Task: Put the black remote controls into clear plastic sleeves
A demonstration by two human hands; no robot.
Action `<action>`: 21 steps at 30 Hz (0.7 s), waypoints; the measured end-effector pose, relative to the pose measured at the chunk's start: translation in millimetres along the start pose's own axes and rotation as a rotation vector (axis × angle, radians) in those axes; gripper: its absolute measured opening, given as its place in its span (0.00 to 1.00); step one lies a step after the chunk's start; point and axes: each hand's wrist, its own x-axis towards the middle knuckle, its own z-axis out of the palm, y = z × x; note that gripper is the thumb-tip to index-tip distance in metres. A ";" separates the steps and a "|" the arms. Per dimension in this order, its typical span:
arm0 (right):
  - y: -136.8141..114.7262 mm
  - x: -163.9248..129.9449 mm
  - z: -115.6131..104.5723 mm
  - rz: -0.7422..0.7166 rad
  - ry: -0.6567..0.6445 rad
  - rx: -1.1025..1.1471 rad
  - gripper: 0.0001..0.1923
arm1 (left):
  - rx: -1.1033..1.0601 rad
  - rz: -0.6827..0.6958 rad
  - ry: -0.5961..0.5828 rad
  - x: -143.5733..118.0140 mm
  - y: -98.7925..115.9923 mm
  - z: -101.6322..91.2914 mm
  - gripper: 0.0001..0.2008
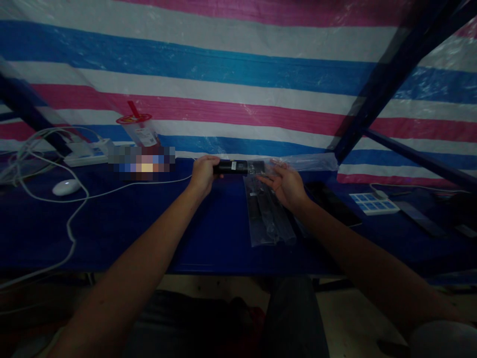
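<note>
My left hand [204, 174] is closed around the left end of a long black object [231, 167] with a small white label; its exact kind is unclear. The object's right end sits inside a clear plastic bag [316, 162], which stretches off to the right. My right hand [286, 185] grips that bag near the object's end, thumb and fingers on either side of the film. Under the right hand, more clear bags [266, 223] with dark long items inside lie on the blue table [212, 228].
On the left are a white mouse [66, 187], loose white cables, a power strip [85, 158] and a drink cup [143, 134] with a red straw. To the right lie a dark flat panel [331, 204], a white-and-blue block [374, 204] and a phone-like slab [421, 219]. Striped sheeting hangs behind.
</note>
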 end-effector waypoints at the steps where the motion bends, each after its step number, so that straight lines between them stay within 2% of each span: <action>1: -0.5 -0.5 0.6 -0.004 -0.006 0.000 0.08 | -0.002 -0.019 -0.011 -0.9 -1.0 1.5 0.03; 5: -1.9 -2.0 2.2 -0.026 -0.044 -0.020 0.10 | -0.022 -0.057 -0.068 -5.0 -5.0 6.7 0.03; 14: 2.1 -9.6 8.8 -0.056 -0.054 -0.066 0.24 | -0.067 -0.074 -0.195 -16.9 -11.6 16.2 0.07; 16: 3.3 -11.4 10.5 -0.056 -0.053 -0.076 0.24 | 0.039 -0.001 -0.173 -18.4 -15.0 18.4 0.06; 19: 4.6 -13.5 12.2 -0.074 -0.046 -0.085 0.23 | 0.322 0.210 -0.136 -20.3 -19.1 20.2 0.06; 21: 5.3 -14.8 12.3 -0.093 -0.039 -0.097 0.23 | 0.472 0.342 -0.152 -22.3 -20.0 20.8 0.08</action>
